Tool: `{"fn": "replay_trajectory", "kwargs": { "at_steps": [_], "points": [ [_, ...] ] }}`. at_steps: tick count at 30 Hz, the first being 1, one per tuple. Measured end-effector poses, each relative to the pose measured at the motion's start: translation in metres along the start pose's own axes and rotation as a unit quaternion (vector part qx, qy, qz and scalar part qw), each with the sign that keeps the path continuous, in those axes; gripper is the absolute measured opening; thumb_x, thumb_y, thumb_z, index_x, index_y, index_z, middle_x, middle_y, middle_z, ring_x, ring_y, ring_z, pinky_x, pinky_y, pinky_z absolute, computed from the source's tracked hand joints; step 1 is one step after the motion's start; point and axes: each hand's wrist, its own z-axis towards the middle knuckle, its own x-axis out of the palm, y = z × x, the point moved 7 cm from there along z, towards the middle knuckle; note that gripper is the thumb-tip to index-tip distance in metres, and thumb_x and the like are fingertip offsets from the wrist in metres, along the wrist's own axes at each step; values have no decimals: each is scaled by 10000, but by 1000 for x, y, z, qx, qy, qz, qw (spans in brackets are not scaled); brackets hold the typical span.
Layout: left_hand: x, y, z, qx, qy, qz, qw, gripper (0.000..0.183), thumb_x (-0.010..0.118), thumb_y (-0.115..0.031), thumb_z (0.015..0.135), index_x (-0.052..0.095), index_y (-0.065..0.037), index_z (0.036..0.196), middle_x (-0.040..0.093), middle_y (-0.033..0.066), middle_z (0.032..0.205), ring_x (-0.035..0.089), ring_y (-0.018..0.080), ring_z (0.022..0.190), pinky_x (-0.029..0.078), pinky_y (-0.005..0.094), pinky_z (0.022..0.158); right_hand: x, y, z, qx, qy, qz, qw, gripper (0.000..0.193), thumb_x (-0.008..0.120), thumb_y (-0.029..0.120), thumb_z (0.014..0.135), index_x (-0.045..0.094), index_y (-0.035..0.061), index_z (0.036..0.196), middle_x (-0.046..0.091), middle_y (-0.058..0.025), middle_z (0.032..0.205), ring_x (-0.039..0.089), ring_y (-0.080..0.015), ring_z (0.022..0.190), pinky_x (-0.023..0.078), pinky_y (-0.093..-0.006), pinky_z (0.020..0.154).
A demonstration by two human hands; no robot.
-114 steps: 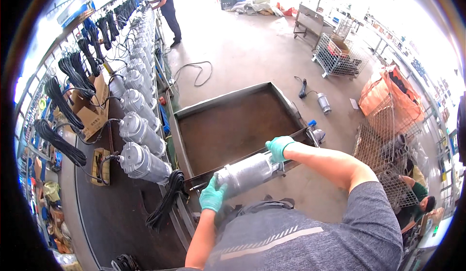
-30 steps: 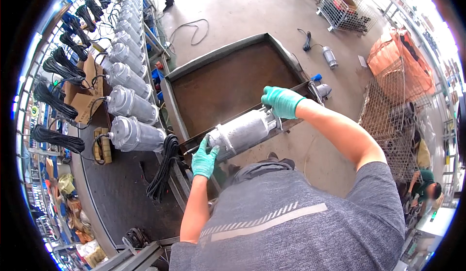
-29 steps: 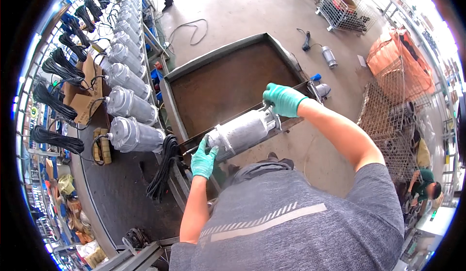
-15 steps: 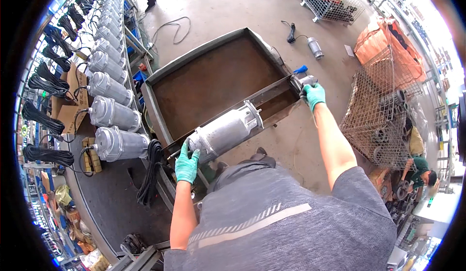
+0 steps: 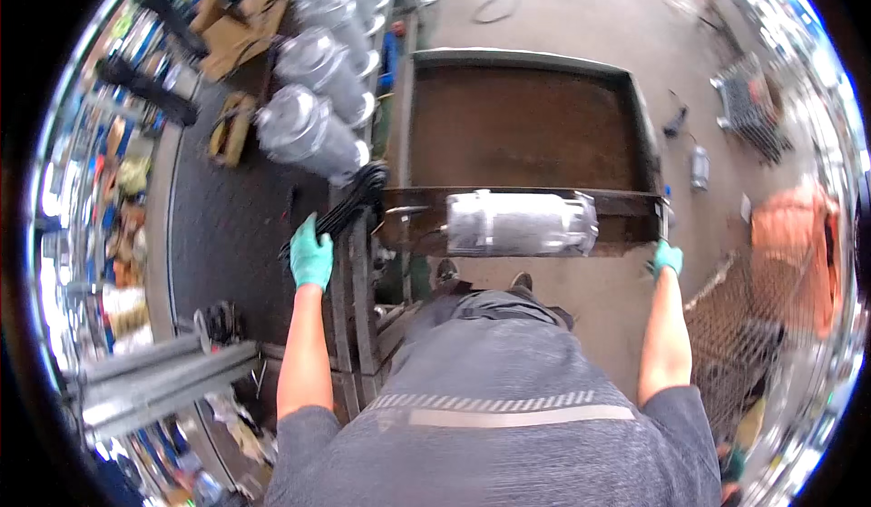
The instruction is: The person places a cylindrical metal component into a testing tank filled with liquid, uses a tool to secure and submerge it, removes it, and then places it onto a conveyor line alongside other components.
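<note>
My left hand (image 5: 311, 255), in a green glove, is over the lower end of a bundled black cable (image 5: 352, 203) hanging by the bench edge. Thumb and forefinger are apart, with the cable next to them. My right hand (image 5: 668, 258), also gloved, is at the right end of the metal trough (image 5: 535, 193), fingers curled by a narrow light-coloured piece. What it grips is hidden. Between the hands, a silver cylindrical motor-like unit (image 5: 522, 223) lies sideways across the trough's near section, touched by neither hand.
Similar silver units (image 5: 313, 135) stand in a row on the bench at left. A brown-bottomed tray (image 5: 526, 126) lies ahead. On the floor at right are another unit (image 5: 699, 168), a wire cage (image 5: 753, 98) and an orange sack (image 5: 789, 244). A metal frame (image 5: 163, 375) is at lower left.
My left hand has left the silver unit's end and moved left to the black cable. The right hand remains at the trough's right end, now lower beside it. The whole view has turned.
</note>
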Motion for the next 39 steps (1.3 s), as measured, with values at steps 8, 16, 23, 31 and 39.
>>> {"fn": "replay_trajectory", "kwargs": {
  "at_steps": [8, 16, 23, 31, 39],
  "points": [
    [44, 21, 36, 110, 197, 205, 952, 810, 726, -263, 814, 438, -102, 1553, 533, 138, 1505, 503, 359, 1380, 409, 488, 1138, 30, 83, -108, -270, 173, -61, 945, 584, 574, 511, 1040, 627, 22, 1355, 713, -120, 1207, 663, -251, 1095, 523, -387, 967],
    [46, 14, 61, 54, 147, 124, 980, 675, 817, -307, 745, 607, -13, 1316, 604, 232, 1335, 581, 406, 1249, 495, 497, 1052, 111, 138, -158, -281, 398, -130, 863, 610, 436, 522, 1101, 613, 3, 1369, 685, -140, 1314, 616, -238, 1205, 440, -362, 1087],
    [-109, -11, -39, -42, 29, -174, 983, 522, 843, -56, 765, 612, -8, 1232, 658, 100, 1203, 652, 220, 1031, 525, 346, 910, 140, 161, -187, -257, 476, -255, 802, 635, 498, 527, 1074, 518, 69, 1514, 648, -93, 1343, 609, -191, 1170, 523, -342, 987],
    [-183, -112, -187, -179, -118, -480, 851, 469, 762, -157, 868, 634, -21, 1298, 743, 90, 1041, 701, 164, 1003, 552, 322, 909, 172, 129, -146, -90, 611, -161, 770, 375, 494, 390, 1053, 677, 78, 1152, 681, -27, 997, 622, -158, 895, 510, -303, 708],
    [-261, -164, -292, -222, -390, -289, 846, 438, 842, -181, 858, 652, -32, 1223, 722, 27, 1074, 656, 114, 936, 528, 302, 869, 169, 127, -206, -151, 696, -61, 699, 422, 581, 351, 1033, 639, 66, 1339, 691, -24, 1173, 661, -145, 1012, 550, -321, 863]
  ]
}}
